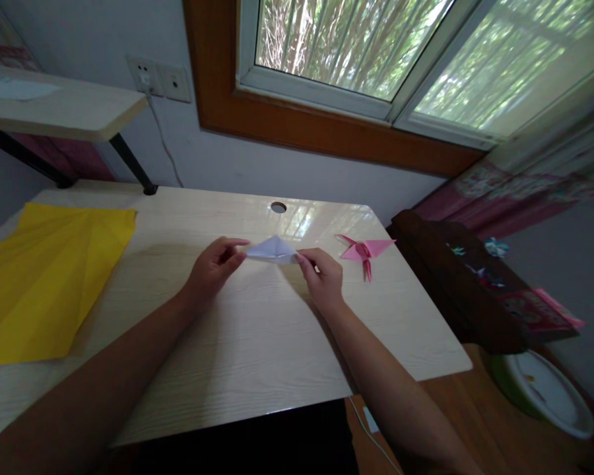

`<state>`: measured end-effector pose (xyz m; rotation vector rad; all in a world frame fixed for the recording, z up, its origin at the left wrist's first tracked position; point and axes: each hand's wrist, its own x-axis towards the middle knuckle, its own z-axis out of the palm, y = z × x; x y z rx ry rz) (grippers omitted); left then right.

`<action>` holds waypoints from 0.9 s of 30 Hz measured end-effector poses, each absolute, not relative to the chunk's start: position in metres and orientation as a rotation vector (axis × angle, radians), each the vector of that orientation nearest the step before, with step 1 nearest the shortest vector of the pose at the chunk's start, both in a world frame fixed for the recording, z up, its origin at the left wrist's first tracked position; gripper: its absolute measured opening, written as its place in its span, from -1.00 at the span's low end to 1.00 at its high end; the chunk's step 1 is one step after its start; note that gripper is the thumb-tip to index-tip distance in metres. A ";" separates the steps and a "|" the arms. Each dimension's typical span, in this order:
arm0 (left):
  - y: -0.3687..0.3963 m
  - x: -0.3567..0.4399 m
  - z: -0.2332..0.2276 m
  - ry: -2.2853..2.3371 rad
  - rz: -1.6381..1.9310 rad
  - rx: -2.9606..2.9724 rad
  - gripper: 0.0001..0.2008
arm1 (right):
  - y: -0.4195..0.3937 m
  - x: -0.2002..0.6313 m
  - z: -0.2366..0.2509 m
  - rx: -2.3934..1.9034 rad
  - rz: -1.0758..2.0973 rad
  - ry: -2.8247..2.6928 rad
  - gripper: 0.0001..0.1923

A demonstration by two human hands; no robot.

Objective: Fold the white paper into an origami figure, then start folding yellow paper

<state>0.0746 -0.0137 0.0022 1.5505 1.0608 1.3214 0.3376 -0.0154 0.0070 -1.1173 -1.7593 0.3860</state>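
Observation:
A folded piece of pale white-lilac paper [271, 249] is stretched between my two hands, a little above the desk, its peak pointing away from me. My left hand [215, 267] pinches its left corner between thumb and fingers. At the right corner, my right hand [323, 274] grips the paper with thumb and forefinger. Just right of that hand lies a pink origami crane [365, 251], its wings spread. A large yellow sheet [54, 277] with crease lines lies at the left.
The pale wooden desk [257, 356] has a cable hole [278, 207] near its back edge. A raised shelf [79, 109] on dark posts stands at the back left. A dark cabinet [440, 284] with small folded papers is at the right, beside a round green-and-white bin [549, 389].

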 end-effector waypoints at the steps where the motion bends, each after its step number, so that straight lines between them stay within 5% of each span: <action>1: -0.012 0.074 0.003 1.098 1.375 1.611 -0.69 | -0.015 0.338 0.008 -1.143 0.410 -1.699 -0.78; 10: -0.011 0.081 -0.010 0.855 1.092 1.429 -0.36 | -0.010 0.333 -0.002 -1.161 0.858 -1.467 -0.71; 17: -0.014 0.081 -0.012 0.903 0.991 1.516 -0.61 | -0.009 0.331 -0.004 -1.049 0.928 -1.650 -0.71; 27: -0.022 0.084 -0.002 0.917 0.974 1.813 -0.51 | -0.009 0.330 0.005 -0.895 0.822 -1.803 -0.78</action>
